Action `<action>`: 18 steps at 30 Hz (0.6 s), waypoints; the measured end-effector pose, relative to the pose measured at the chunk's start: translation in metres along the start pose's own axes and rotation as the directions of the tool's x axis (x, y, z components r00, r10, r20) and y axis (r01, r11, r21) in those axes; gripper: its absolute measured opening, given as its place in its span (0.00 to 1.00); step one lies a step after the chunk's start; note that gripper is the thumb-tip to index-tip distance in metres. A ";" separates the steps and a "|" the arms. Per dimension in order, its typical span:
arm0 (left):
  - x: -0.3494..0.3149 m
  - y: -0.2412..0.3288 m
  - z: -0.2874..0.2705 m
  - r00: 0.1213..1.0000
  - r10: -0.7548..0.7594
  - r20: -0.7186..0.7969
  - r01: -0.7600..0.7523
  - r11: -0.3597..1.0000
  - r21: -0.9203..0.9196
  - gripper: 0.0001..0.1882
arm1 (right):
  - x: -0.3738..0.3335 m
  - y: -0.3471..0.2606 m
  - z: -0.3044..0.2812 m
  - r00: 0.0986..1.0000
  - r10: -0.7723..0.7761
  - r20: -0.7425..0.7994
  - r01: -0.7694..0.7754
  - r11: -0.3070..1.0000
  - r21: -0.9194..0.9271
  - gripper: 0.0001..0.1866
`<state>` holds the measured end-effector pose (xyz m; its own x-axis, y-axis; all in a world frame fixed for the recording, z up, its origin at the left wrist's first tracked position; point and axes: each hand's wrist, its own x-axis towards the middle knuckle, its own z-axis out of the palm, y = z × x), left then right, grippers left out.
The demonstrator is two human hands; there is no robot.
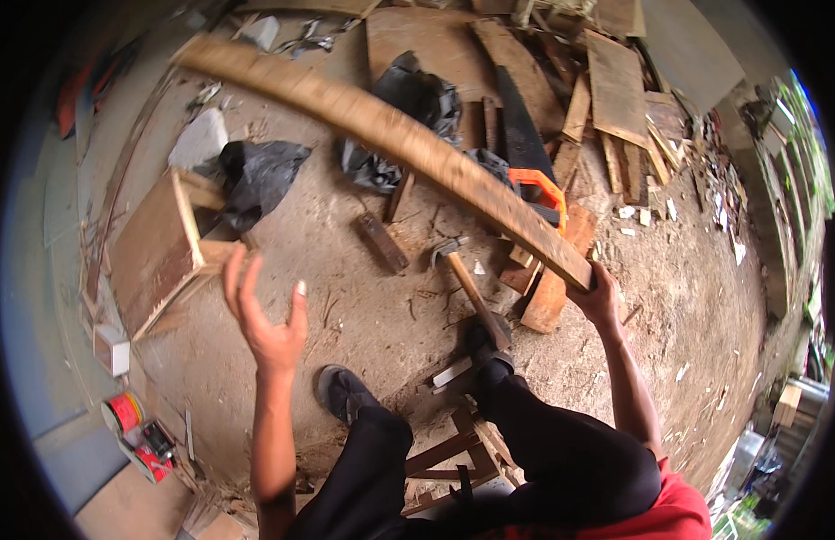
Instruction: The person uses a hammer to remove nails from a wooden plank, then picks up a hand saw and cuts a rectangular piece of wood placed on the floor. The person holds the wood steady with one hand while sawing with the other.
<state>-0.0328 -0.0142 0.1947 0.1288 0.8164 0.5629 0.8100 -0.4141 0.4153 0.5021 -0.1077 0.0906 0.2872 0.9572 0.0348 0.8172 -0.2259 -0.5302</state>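
My right hand (600, 295) is closed around the near end of a long, straight, light-brown wooden plank (372, 126), thumb and fingers wrapped over its edge. From that grip the plank slants away forward and to the left, its far end reaching well past my other hand and slightly blurred. My left hand (272, 333) holds nothing: it is spread wide, thumb apart from the fingers, palm and fingertips clear of the plank.

Just beyond my right-hand grip, partly hidden by the plank, is the bright orange handle of a hand saw (530, 175). Beside the same grip, on its left, flat brown wooden offcuts (551, 301) lie on the dusty ground. Further left, between my two hands, a claw hammer with a wooden handle (472, 292) lies with its handle end at my dark right shoe (480, 342). Forward of the hammer and to its left is a short, dark-brown wooden block (381, 241).

Beyond my left hand, to its left, stands an open-sided, pale wooden box (152, 247), with a crumpled black plastic sheet (264, 175) next to it. Nearer my body, left of that hand, is a red and yellow round tin (123, 412).
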 end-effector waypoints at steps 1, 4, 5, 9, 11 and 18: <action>-0.004 0.007 0.010 0.998 0.013 0.060 -0.011 0.999 -0.031 0.33 | 0.004 -0.010 0.003 0.999 0.049 -0.023 -0.048 0.999 0.017 0.26; -0.005 0.044 0.043 0.972 0.077 0.221 -0.046 0.989 -0.142 0.30 | 0.009 0.006 0.012 0.972 0.226 -0.069 -0.224 0.974 0.040 0.26; -0.004 0.054 0.050 0.960 0.102 0.262 -0.060 0.985 -0.164 0.30 | 0.013 0.011 0.016 0.957 0.280 -0.072 -0.276 0.959 0.059 0.28; 0.000 0.078 0.063 0.922 0.122 0.368 -0.034 0.971 -0.238 0.27 | 0.030 0.006 0.013 0.891 0.450 -0.057 -0.442 0.890 0.107 0.31; 0.003 0.089 0.062 0.903 0.144 0.405 -0.036 0.964 -0.262 0.26 | 0.032 0.013 0.010 0.848 0.527 -0.049 -0.521 0.848 0.099 0.32; 0.008 0.105 0.047 0.815 0.208 0.541 -0.088 0.967 -0.240 0.25 | 0.051 0.016 0.002 0.843 0.531 -0.081 -0.521 0.845 0.119 0.31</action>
<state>0.0806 -0.0324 0.2089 0.5832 0.7966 0.1589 0.6346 -0.5689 0.5230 0.5289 -0.0621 0.0818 0.7171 0.6724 -0.1835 0.4816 -0.6683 -0.5669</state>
